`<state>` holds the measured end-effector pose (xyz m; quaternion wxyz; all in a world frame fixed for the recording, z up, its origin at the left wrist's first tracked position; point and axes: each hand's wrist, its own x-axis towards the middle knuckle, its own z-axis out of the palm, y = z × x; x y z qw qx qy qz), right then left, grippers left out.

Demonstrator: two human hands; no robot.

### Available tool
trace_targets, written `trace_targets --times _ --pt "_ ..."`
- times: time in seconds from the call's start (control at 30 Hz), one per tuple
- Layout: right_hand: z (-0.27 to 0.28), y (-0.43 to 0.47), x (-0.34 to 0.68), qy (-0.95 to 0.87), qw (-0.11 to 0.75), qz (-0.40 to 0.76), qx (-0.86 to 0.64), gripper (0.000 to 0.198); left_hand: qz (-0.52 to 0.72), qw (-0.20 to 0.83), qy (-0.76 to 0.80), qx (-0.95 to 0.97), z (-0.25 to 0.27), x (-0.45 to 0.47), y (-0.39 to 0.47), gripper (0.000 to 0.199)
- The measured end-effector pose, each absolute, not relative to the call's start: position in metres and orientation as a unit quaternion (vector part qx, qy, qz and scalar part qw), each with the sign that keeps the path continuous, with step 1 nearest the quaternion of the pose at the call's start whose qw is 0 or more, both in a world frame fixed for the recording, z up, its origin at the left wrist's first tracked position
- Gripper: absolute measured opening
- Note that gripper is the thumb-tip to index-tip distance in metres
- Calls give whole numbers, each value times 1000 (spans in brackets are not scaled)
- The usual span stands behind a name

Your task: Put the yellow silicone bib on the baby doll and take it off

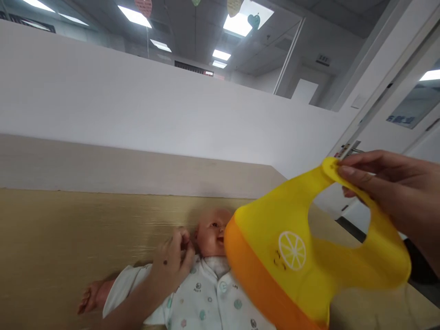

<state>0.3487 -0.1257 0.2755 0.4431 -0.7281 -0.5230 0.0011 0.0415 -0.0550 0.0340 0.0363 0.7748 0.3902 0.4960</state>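
Note:
A yellow silicone baby bib (275, 247) with an orange catch pocket and a white citrus-slice print hangs tilted in the air. My right hand (388, 183) pinches its neck strap between thumb and fingers, at the upper right. Below it a baby doll (213, 238) in a white patterned top lies on its back, one arm stretched out to the left. The bib hides part of the doll's face and chest from view. Beside the doll's neck and shoulder, my left hand (173, 256) is curled closed; what its fingers hold, if anything, is hidden.
The doll lies on a tan wooden tabletop (68, 233), with a raised pale ledge (120, 167) along its back. Behind stands a white partition (172, 110) with glass above. A door (405, 119) is at the right, and something dark lies below my right hand.

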Motion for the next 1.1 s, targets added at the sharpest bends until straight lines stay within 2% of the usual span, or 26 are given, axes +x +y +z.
trace_targets --times 0.23,0.47,0.53,0.67,0.8,0.93,1.1 --pt "298 -111 360 -443 476 -35 -759 83 459 40 416 784 35 42 -56 7" --pt "280 -68 380 -449 429 22 -783 84 459 47 425 778 32 43 -55 7" --pt "276 -59 388 -433 432 35 -790 80 453 49 422 784 32 42 -54 7" --pt "266 -47 417 -352 486 27 -800 54 468 36 405 785 30 42 -54 7" --pt "243 -48 463 -243 519 43 -818 47 471 34 402 785 30 42 -54 7" --pt "200 -63 514 -160 482 60 -859 49 466 46 399 788 27 42 -53 8" --pt "137 -89 559 -120 343 72 -929 51 460 80 397 790 25 41 -51 10"
